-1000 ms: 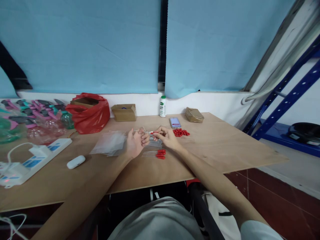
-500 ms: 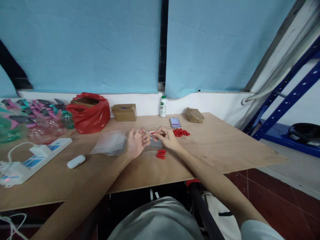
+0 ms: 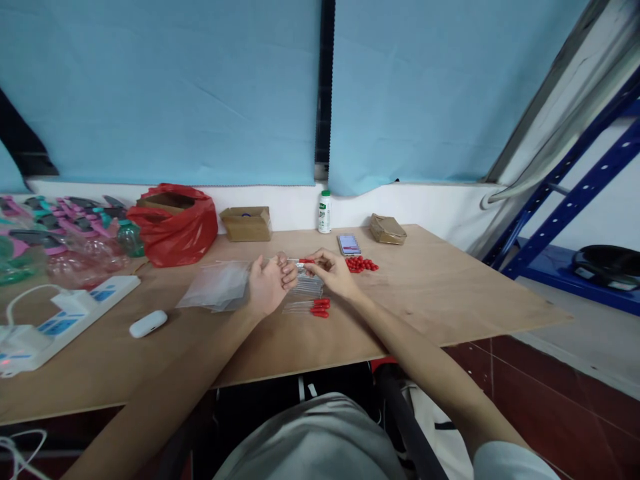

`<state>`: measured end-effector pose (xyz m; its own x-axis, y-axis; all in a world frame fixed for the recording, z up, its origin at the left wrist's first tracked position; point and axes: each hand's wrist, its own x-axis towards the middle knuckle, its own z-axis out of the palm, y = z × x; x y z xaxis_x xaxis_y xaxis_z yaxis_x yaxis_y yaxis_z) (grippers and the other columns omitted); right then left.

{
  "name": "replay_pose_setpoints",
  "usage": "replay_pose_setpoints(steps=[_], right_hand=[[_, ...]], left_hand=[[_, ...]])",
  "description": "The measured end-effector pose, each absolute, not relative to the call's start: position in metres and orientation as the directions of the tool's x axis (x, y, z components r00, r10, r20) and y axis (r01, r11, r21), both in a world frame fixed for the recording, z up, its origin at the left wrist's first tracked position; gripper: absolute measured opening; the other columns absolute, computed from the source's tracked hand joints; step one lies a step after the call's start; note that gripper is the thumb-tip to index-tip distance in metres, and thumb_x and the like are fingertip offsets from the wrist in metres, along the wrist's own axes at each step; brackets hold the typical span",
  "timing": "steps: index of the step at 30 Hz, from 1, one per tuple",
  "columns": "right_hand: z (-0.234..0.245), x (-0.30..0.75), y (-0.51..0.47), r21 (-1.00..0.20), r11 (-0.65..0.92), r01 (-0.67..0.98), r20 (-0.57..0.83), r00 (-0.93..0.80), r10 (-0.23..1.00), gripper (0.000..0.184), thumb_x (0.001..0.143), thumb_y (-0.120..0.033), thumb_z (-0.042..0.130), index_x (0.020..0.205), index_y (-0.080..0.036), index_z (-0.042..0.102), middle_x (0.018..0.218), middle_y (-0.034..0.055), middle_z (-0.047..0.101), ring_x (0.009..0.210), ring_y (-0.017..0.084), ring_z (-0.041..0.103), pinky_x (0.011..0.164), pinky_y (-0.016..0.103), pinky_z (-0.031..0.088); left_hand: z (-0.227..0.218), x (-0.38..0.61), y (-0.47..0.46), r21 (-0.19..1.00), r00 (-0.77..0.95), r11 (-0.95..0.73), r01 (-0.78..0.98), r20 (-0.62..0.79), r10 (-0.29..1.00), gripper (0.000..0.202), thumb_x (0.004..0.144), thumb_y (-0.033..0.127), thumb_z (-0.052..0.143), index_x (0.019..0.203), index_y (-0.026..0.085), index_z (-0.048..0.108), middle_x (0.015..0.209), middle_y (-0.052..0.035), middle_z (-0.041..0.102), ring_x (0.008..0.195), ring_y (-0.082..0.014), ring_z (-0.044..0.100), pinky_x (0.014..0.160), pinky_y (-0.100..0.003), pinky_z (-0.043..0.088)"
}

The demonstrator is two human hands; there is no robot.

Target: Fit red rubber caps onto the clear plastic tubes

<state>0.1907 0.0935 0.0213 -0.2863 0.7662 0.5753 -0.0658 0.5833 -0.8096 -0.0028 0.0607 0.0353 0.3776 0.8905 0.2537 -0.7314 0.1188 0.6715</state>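
Note:
My left hand [image 3: 273,287] is palm up, its fingers curled around a thin clear dropper tube. The tube's right end meets a red rubber bulb [image 3: 306,261], which my right hand [image 3: 334,273] pinches between thumb and fingers. How far the tube sits inside the bulb is too small to tell. Under my hands lie several loose clear tubes [image 3: 310,287]. Nearer the table's front edge are several droppers [image 3: 320,308] with red bulbs on. A heap of loose red bulbs [image 3: 363,265] lies just beyond my right hand.
Clear plastic bags [image 3: 215,287] lie left of my left hand. Farther left are a white case [image 3: 149,324], a power strip [image 3: 75,320], a red bag [image 3: 185,230] and spray bottles [image 3: 85,247]. Behind stand a cardboard box [image 3: 246,225], white bottle [image 3: 325,213], phone [image 3: 349,245] and brown package [image 3: 388,229].
The red bulb and the tube now lie more in line, with more of the bulb showing at my right fingertips. Both hands keep nearly the same place; the whole view has shifted slightly.

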Motion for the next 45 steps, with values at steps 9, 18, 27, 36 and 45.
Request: replay_pose_setpoints(steps=[9, 18, 27, 36, 45], right_hand=[[0.021, 0.193, 0.095, -0.776, 0.630, -0.001, 0.602, -0.297, 0.741, 0.036, 0.085, -0.044, 0.078, 0.109, -0.018, 0.070, 0.091, 0.0048, 0.074, 0.079, 0.018, 0.069, 0.074, 0.029, 0.055], [0.028, 0.197, 0.086, -0.614, 0.759, 0.219, 0.711, -0.264, 0.652, 0.025, 0.094, -0.039, 0.069, 0.104, -0.017, 0.074, 0.086, 0.0040, 0.074, 0.075, 0.016, 0.067, 0.074, 0.027, 0.051], [0.027, 0.200, 0.084, -0.544, 0.800, 0.252, 0.746, -0.292, 0.599, 0.029, 0.096, -0.041, 0.067, 0.111, -0.017, 0.074, 0.084, 0.0031, 0.073, 0.073, 0.015, 0.065, 0.075, 0.027, 0.051], [0.029, 0.199, 0.085, -0.558, 0.788, 0.260, 0.740, -0.274, 0.614, 0.026, 0.095, -0.039, 0.069, 0.108, -0.017, 0.075, 0.087, 0.0038, 0.074, 0.074, 0.015, 0.066, 0.077, 0.027, 0.052], [0.026, 0.197, 0.084, -0.635, 0.746, 0.202, 0.698, -0.265, 0.666, 0.028, 0.095, -0.042, 0.068, 0.104, -0.016, 0.075, 0.079, 0.0035, 0.073, 0.071, 0.017, 0.067, 0.071, 0.028, 0.052]], left_hand=[[0.034, -0.004, 0.063, 0.594, 0.362, 0.155, -0.790, 0.247, 0.899, 0.041, 0.103, 0.053, 0.035, 0.090, 0.018, 0.054, 0.076, -0.0013, 0.039, 0.060, -0.0138, 0.040, 0.053, -0.025, 0.037], [0.032, -0.003, 0.064, 0.607, 0.391, 0.157, -0.779, 0.273, 0.879, 0.048, 0.105, 0.054, 0.027, 0.084, 0.018, 0.050, 0.076, -0.0015, 0.039, 0.060, -0.0142, 0.040, 0.052, -0.025, 0.036], [0.031, -0.003, 0.064, 0.621, 0.399, 0.163, -0.767, 0.263, 0.878, 0.046, 0.104, 0.056, 0.030, 0.086, 0.018, 0.050, 0.076, -0.0014, 0.040, 0.060, -0.0143, 0.040, 0.052, -0.025, 0.036], [0.031, -0.005, 0.064, 0.614, 0.386, 0.180, -0.769, 0.220, 0.896, 0.048, 0.103, 0.058, 0.030, 0.090, 0.019, 0.054, 0.074, -0.0016, 0.040, 0.060, -0.0148, 0.041, 0.053, -0.025, 0.037], [0.032, -0.004, 0.062, 0.620, 0.396, 0.183, -0.763, 0.224, 0.891, 0.046, 0.103, 0.055, 0.029, 0.084, 0.020, 0.049, 0.073, -0.0020, 0.040, 0.060, -0.0156, 0.041, 0.051, -0.025, 0.036]])
